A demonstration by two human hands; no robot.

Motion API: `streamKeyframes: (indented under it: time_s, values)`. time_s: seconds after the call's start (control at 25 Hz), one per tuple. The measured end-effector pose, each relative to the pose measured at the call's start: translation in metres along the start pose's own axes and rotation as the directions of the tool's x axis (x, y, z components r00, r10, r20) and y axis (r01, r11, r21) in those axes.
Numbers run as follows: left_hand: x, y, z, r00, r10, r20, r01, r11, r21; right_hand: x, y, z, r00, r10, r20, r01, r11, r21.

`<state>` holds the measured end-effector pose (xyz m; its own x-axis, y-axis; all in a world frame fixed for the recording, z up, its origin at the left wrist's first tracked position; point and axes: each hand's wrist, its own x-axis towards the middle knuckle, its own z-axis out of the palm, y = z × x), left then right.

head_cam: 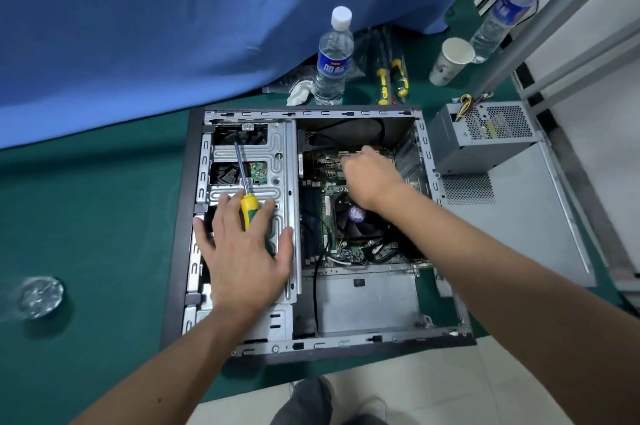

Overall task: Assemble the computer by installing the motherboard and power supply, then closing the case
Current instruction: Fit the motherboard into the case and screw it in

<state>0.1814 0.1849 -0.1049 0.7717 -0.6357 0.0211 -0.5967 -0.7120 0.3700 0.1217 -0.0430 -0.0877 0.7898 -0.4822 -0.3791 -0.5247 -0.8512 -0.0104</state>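
Note:
The open computer case [180, 216] lies on its side on a green mat. Inside its right half sits the motherboard [318, 164] with its CPU fan [353, 216]. My right hand [370, 178] is over the board's upper part, fingers curled down toward it; what they touch is hidden. My left hand [242, 251] rests flat with spread fingers on the metal drive cage [277, 147]. A yellow-green screwdriver [247, 206] lies between its fingers, shaft pointing away. The grey power supply [485, 144] stands outside the case at the right.
The grey side panel [519, 234] lies right of the case, under the power supply. Behind the case stand a water bottle [334, 57], two more screwdrivers [391, 78], a paper cup [450, 60] and a second bottle [498, 19]. Blue cloth [173, 26] hangs at the back left.

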Motion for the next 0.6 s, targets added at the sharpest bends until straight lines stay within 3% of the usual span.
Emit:
streamKeyframes:
  time_s: [0.16,0.32,0.48,0.6]
  values:
    - [-0.003,0.001,-0.001,1.000,-0.005,-0.003,0.005,1.000,-0.001,-0.028,-0.041,0.021,0.973,-0.219,-0.076,0.217,0.975,-0.045]
    - [-0.001,0.001,0.000,1.000,-0.002,-0.012,0.002,1.000,0.001,-0.047,-0.062,0.033,0.949,-0.258,-0.180,0.227,0.958,-0.175]
    - [-0.002,0.000,0.001,1.000,0.000,-0.019,0.000,1.000,0.005,-0.039,-0.066,0.043,0.928,-0.372,-0.013,0.371,0.926,-0.066]
    - [-0.001,0.001,0.004,1.000,0.004,-0.023,-0.003,1.000,0.020,-0.032,-0.069,0.051,0.930,-0.358,0.081,0.344,0.927,0.146]
